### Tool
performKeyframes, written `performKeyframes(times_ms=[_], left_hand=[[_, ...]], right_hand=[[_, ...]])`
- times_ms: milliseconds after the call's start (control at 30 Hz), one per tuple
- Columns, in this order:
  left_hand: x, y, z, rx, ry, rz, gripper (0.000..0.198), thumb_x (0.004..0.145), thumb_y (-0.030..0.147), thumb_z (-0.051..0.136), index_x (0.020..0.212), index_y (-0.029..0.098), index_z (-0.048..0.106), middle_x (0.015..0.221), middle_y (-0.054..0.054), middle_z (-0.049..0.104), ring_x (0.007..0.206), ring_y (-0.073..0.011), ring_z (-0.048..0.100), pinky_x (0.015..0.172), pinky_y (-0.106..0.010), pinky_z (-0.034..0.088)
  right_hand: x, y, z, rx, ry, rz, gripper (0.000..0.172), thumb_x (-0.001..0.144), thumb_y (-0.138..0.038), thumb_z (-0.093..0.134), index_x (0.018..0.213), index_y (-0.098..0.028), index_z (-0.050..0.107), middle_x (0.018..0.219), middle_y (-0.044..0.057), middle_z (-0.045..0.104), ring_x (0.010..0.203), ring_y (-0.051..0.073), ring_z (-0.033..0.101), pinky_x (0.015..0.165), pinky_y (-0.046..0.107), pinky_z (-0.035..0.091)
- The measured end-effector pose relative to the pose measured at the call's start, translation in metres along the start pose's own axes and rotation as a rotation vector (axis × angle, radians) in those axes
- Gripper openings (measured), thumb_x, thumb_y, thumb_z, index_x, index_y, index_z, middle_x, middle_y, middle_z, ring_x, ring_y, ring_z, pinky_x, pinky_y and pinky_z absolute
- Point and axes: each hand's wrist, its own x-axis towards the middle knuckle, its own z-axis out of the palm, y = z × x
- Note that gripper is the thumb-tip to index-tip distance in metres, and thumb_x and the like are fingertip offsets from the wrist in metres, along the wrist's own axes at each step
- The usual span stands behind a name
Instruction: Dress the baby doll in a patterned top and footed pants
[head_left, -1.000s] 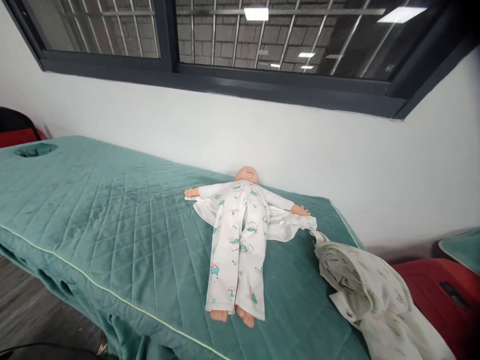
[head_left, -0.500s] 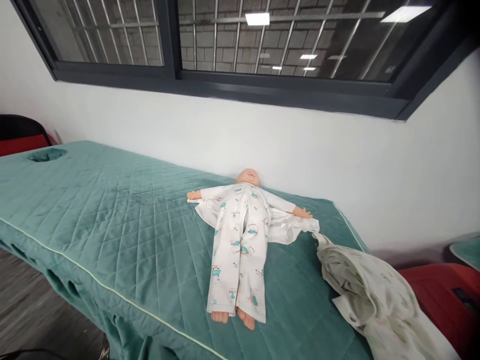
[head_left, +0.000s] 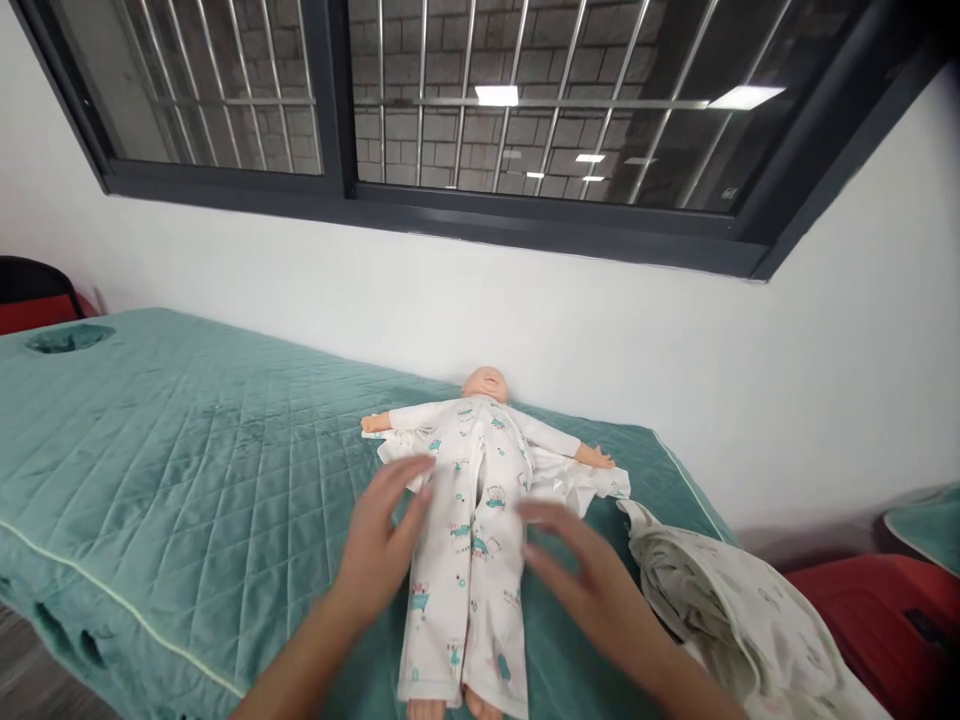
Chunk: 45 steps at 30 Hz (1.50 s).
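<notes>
A baby doll [head_left: 486, 384] lies on its back with its arms spread wide and its bare feet towards me. Printed white baby clothes [head_left: 474, 560] cover its torso and legs, parted by a slit down the middle. Beneath its arms, more white cloth [head_left: 574, 482] is spread out. My left hand [head_left: 386, 535] is at the left edge of the clothes, thumb and fingers apart. On the other side, my right hand [head_left: 581, 575] reaches in with fingers spread, blurred by motion. Both hands hold nothing; whether they touch the cloth I cannot tell.
The doll lies on a green quilted bed cover [head_left: 247, 480] with a face hole [head_left: 71, 338] at the far left. A bundled printed cloth [head_left: 720, 590] rests at the right edge beside a red chair [head_left: 870, 610]. Behind are a white wall [head_left: 675, 340] and barred window.
Both my hands have come into view from below and reached to either side of the doll's clothes. The camera view has shifted slightly, and the doll sits a little lower in it.
</notes>
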Motion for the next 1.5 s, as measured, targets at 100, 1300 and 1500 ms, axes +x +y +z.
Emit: performKeyframes(times_ms=[100,1300,1500], left_hand=[[0.078,-0.010,0.028,0.000,-0.072,-0.156,0.037,0.095,0.036,0.045,0.127,0.023,0.058,0.139,-0.006,0.057,0.128,-0.0211,0.053,0.110,-0.037,0.042],[0.094,-0.079,0.078,0.406,0.076,0.370,0.046,0.099,0.038,0.041,0.056,0.021,0.043,0.053,0.001,0.046,0.060,-0.0169,0.047,0.069,-0.035,0.033],[0.057,-0.089,0.049,0.391,-0.054,0.110,0.043,0.098,0.043,0.041,0.063,0.020,0.054,0.062,-0.001,0.059,0.066,-0.0179,0.054,0.075,-0.036,0.035]], right_hand=[[0.097,0.028,0.018,0.086,0.145,0.164,0.043,0.091,-0.048,0.052,0.126,-0.024,0.058,0.136,0.008,0.056,0.126,0.025,0.052,0.108,0.044,0.041],[0.134,0.060,0.068,-0.184,0.344,-0.293,0.040,0.094,-0.037,0.055,0.060,-0.023,0.040,0.059,-0.003,0.045,0.058,0.013,0.044,0.059,0.029,0.033],[0.130,0.070,0.065,-0.402,0.364,-0.395,0.040,0.098,-0.033,0.049,0.060,-0.022,0.041,0.057,-0.002,0.045,0.057,0.014,0.044,0.060,0.030,0.031]])
